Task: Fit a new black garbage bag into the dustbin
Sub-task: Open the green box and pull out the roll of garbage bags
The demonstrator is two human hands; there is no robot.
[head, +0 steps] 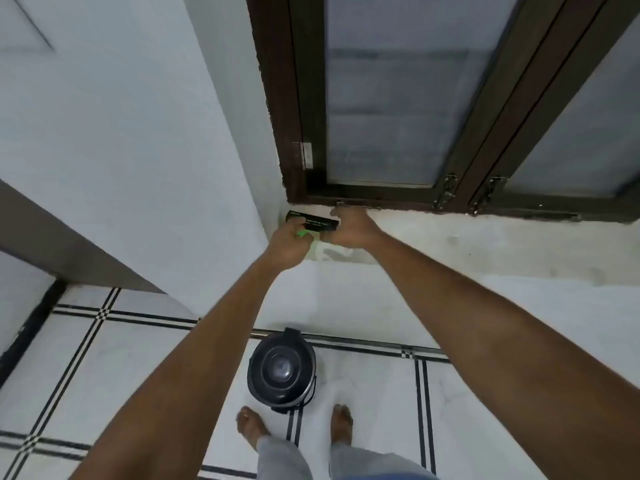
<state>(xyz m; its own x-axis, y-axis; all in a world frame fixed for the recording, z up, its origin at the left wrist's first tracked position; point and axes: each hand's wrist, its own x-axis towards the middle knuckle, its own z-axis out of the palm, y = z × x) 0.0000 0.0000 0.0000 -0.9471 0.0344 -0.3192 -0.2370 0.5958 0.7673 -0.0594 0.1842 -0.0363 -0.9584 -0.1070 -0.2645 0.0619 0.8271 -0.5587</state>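
A small black dustbin (281,370) with its round lid shut stands on the tiled floor, just ahead of my bare feet. Up at the window ledge both arms are stretched out. A long black box of garbage bags (317,222) with white lettering and a green edge is held between my hands. My left hand (289,243) grips its left end and my right hand (349,227) holds its right end. Part of the box is hidden by my fingers.
A dark brown window frame (301,161) with frosted panes and metal latches (446,190) sits above the pale ledge (485,237). White walls meet in a corner on the left. The floor is white tile with black stripes (104,313).
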